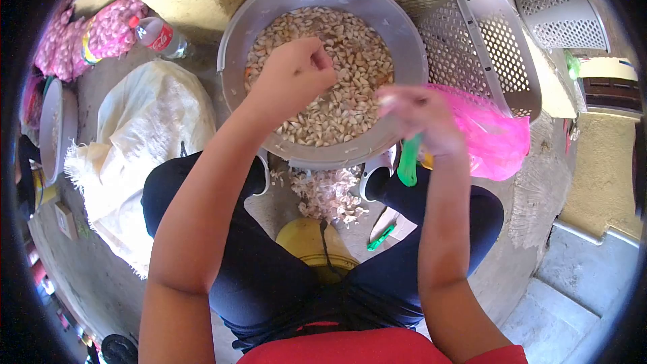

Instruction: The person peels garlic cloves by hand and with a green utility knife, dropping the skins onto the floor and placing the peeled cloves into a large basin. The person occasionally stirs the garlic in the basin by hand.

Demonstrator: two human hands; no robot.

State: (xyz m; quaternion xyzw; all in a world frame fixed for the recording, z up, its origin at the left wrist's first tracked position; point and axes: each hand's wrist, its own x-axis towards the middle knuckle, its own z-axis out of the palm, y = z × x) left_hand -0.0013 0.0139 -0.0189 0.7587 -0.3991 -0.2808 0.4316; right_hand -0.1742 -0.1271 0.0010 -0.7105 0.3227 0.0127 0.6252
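Note:
A wide grey basin holds many garlic cloves, some wet-looking. My left hand is closed in a fist above the cloves; whatever is inside the fingers is hidden. At the basin's right rim, my right hand is closed and partly blurred. A green knife handle sticks out below its palm; the blade cannot be made out. Garlic skins lie in a heap on the floor between my feet. Beside them rests a second green-handled knife.
Grey perforated baskets stand at the right, near a pink plastic bag. To the left are a white woven sack, a cola bottle and pink net bags of garlic. A yellow container sits between my legs.

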